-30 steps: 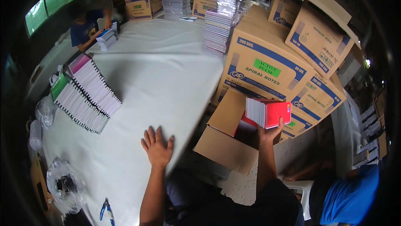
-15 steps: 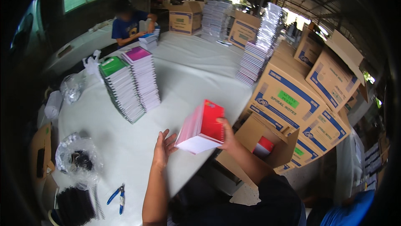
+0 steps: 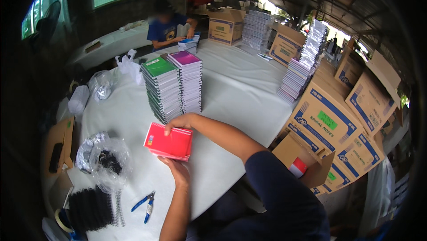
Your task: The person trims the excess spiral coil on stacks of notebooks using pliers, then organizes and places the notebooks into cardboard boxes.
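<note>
A stack of red spiral notebooks (image 3: 171,142) is held over the table, its red cover facing up. My right hand (image 3: 183,121) reaches across and grips the far edge, thumb on the cover. From the near side my left hand (image 3: 178,170) holds the bottom edge; its fingers are partly hidden under the stack. Just beyond stand two tall piles of spiral notebooks, one with a green cover (image 3: 158,66) on top, the other with a purple cover (image 3: 183,57).
Blue-handled pliers (image 3: 146,205) and black spiral coils (image 3: 90,208) lie at the near left, by a clear plastic bag (image 3: 111,163). An open carton (image 3: 284,149) with red notebooks stands right, beside stacked cartons (image 3: 327,107). Across the table a person (image 3: 168,29) handles blue-covered notebooks.
The red notebooks have moved left toward the tall piles and turned so the cover faces up. My left hand, apart from them before, now holds their near edge. The view has shifted.
</note>
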Available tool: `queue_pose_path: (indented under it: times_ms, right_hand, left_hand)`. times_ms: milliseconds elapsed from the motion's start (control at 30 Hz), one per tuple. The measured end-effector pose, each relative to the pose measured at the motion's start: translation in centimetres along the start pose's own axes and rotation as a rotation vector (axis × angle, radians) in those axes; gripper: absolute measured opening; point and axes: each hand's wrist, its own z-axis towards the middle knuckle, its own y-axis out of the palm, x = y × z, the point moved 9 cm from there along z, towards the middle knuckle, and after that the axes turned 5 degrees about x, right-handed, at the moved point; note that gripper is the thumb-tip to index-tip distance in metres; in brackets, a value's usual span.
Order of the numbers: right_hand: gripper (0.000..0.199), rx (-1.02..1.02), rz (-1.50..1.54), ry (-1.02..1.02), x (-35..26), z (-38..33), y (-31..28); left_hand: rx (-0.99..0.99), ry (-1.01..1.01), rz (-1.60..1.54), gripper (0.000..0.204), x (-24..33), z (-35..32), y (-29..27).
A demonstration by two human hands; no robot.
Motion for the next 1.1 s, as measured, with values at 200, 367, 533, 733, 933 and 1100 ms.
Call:
queue_pose_path:
  times_ms: [200,367,533,733,933,1100]
  right_hand:
    - [0.049,-0.17,-0.118,0.11,-2.3,7.5,1.1]
    - [0.048,-0.265,-0.033,0.109,-1.2,8.4,-1.1]
    - [0.047,-0.33,-0.008,0.122,-1.3,7.9,-0.3]
    - [0.046,-0.328,-0.053,0.12,-1.6,7.7,-1.1]
    - [0.065,0.006,-0.36,-0.234,-5.9,1.3,0.6]
    - [0.072,0.578,-0.694,-0.88,-8.5,-13.2,2.2]
  left_hand:
    - [0.068,0.087,-0.027,0.076,0.9,0.5,-1.5]
    - [0.103,0.164,0.201,0.086,-1.3,0.5,-2.0]
    - [0.075,0.25,0.604,0.089,-1.2,-0.8,-0.9]
    - [0.029,0.281,0.818,0.096,-1.0,-1.9,1.8]
    - [0.035,0.311,0.795,0.095,-0.3,-1.7,1.9]
    - [0.007,0.3,0.801,0.091,-1.5,-1.5,1.5]
